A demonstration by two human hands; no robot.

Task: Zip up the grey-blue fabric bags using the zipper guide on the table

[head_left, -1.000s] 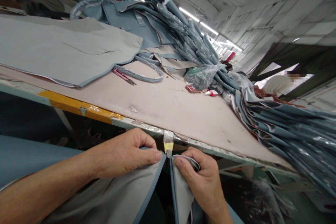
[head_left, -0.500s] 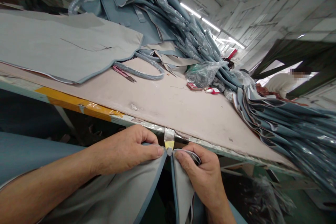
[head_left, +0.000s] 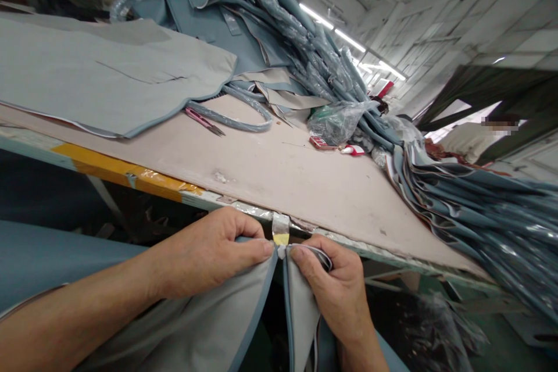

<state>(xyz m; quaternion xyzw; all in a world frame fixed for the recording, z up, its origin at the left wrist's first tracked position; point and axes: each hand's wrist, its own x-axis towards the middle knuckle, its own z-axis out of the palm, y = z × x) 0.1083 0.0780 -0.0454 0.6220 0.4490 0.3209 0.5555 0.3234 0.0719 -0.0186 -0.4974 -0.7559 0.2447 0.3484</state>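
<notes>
My left hand (head_left: 226, 247) pinches the edge of a grey fabric panel (head_left: 218, 314) with blue-grey edging. Opposite it, my right hand (head_left: 333, 276) grips another grey, blue-edged part of fabric (head_left: 300, 308), thumb on top and a fold curling over the fingers. The two edges come close together at a small pale knob (head_left: 281, 251), just below a clear and yellow tape tab (head_left: 281, 229) on the table's front edge. Below the knob the edges spread apart, leaving a dark gap. Whether the two parts belong to one piece I cannot tell.
On the table (head_left: 261, 168) lie a large grey panel (head_left: 108, 70), pink-handled snips (head_left: 204, 122), a plastic-wrapped loop (head_left: 248, 113) and a small red-and-white bottle (head_left: 352, 150). Plastic-wrapped blue-grey bundles (head_left: 479, 203) pile up behind and to the right. A person (head_left: 466, 139) is at the far right.
Both hands keep their grip in almost the same place. The view has shifted very slightly, and the person in the background at upper left has moved partly out of sight.
</notes>
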